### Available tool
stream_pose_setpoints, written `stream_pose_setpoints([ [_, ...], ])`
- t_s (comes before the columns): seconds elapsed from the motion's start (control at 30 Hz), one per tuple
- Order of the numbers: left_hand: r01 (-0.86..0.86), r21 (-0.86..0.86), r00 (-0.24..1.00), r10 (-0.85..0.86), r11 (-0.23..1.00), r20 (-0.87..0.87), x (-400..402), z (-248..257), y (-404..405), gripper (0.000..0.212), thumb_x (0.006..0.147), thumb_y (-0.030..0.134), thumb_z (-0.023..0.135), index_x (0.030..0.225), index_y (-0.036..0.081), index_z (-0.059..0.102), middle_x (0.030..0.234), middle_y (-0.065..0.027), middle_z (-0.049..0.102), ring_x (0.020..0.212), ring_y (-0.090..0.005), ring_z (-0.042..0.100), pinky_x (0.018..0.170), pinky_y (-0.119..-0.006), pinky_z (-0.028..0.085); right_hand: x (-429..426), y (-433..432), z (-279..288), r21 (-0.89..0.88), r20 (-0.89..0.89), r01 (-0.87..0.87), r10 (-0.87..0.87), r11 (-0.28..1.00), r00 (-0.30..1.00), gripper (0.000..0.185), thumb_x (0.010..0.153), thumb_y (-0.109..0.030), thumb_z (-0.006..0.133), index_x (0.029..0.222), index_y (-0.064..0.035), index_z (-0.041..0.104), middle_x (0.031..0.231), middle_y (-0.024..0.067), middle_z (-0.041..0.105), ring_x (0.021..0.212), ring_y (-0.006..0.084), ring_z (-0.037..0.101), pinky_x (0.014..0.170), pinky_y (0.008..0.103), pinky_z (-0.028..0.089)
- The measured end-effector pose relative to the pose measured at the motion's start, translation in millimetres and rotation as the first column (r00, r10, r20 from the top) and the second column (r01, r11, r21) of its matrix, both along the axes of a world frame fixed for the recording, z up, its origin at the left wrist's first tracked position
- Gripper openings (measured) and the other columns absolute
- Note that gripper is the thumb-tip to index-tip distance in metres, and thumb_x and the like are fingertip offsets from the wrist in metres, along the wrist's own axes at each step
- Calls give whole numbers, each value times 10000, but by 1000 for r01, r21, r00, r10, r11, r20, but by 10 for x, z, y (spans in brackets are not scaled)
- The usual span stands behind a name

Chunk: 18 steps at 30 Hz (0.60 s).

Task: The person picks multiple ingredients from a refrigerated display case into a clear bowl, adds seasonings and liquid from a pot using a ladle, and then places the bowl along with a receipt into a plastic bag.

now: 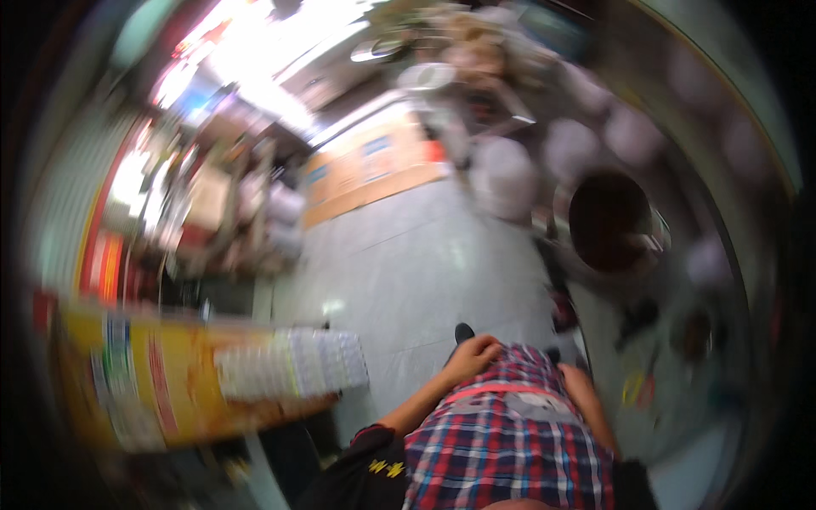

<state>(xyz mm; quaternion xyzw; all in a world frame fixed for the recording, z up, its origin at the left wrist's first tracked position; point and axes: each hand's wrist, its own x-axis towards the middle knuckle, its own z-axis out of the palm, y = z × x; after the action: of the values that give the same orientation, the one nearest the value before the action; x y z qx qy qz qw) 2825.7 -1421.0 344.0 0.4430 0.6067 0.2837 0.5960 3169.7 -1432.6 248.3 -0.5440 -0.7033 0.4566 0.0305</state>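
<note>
My left hand (475, 358) is in front of my waist, at the edge of a red, white and navy plaid apron (510, 440). Its fingers are curled inward, and I cannot tell whether they pinch the cloth. On the other side of the apron, my right hand (569, 371) hangs low, its fingers mostly hidden behind the fabric. Below both hands, a dark shoe (464, 331) shows on the grey tiled floor (408, 255).
At left stands a yellow printed surface (178, 376) bearing a white ribbed stack (293, 364). Flattened cardboard (376, 159) lies on the floor ahead. Along the right counter are a large dark round pot (609, 220) and blurred pale rounded containers (503, 175). Cluttered shelves (217, 191) line the left.
</note>
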Motion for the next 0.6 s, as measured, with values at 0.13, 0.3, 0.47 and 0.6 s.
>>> stream_pose_setpoints([
  [0.13,-7,135,1000,10,991,-25,-693,5,-78,242,1025,253,593,1087,32,668,923,-87,707,867,-165,653,802,-335,532,-509,309,170,-165,110,-64,83,984,990,331,957,-206,581,1229,-33,660,1173,247,693,1120,444,645,953,495,514],
  [0.3,-207,143,978,200,968,66,-1572,-178,-95,341,1016,339,609,1160,35,666,1022,-113,722,953,-203,663,876,-361,527,-1155,1031,-592,-198,271,-427,468,882,841,339,991,-252,530,1212,-32,661,1169,257,687,1106,428,656,941,476,515],
  [0.47,-328,135,941,311,935,129,-2832,45,-192,383,1013,374,627,1205,45,665,1106,-114,724,1003,-214,668,912,-357,530,-2688,1680,-472,-29,134,-596,594,803,793,336,1003,-244,503,1209,-31,661,1179,252,684,1098,418,661,944,465,514],
  [0.6,-387,89,918,374,918,132,-3296,92,-217,391,1020,359,603,1239,37,643,1094,-84,702,1009,-179,641,934,-344,509,-3717,2195,-390,49,155,-755,742,654,652,335,1009,-207,461,1210,-21,654,1227,233,672,1087,416,660,941,461,510],
])
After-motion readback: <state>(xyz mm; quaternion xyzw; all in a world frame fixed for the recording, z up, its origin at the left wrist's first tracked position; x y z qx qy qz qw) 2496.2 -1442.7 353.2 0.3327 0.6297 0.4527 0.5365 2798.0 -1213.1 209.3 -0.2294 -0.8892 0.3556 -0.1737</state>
